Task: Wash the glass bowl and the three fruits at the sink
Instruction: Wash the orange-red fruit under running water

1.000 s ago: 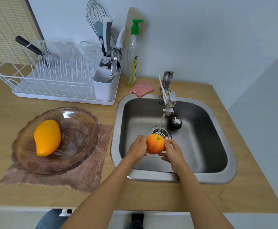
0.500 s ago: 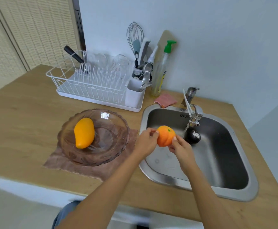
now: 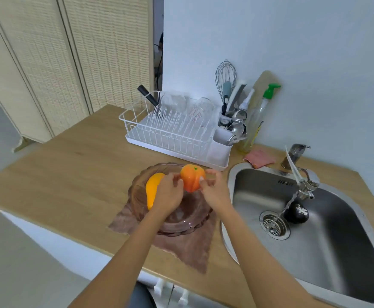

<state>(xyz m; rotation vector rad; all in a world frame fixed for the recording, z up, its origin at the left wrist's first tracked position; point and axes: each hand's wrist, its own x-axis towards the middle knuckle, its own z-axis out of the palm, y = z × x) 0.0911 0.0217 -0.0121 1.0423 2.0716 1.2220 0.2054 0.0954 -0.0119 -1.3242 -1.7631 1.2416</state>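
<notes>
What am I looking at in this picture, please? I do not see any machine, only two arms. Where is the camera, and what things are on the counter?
There is no machine here. A person wears one wide camera on the head, looking down, so you see their own two bare arms.

The left hand and the right hand together hold a round orange fruit above a ribbed clear glass bowl. A long yellow mango-shaped fruit lies in that bowl, which stands on a brown cloth on the wooden counter.

To the right is a steel sink with water running from the tap; a dark round fruit lies in it. Behind stand a white wire dish rack and a clear soap bottle with green pump.
</notes>
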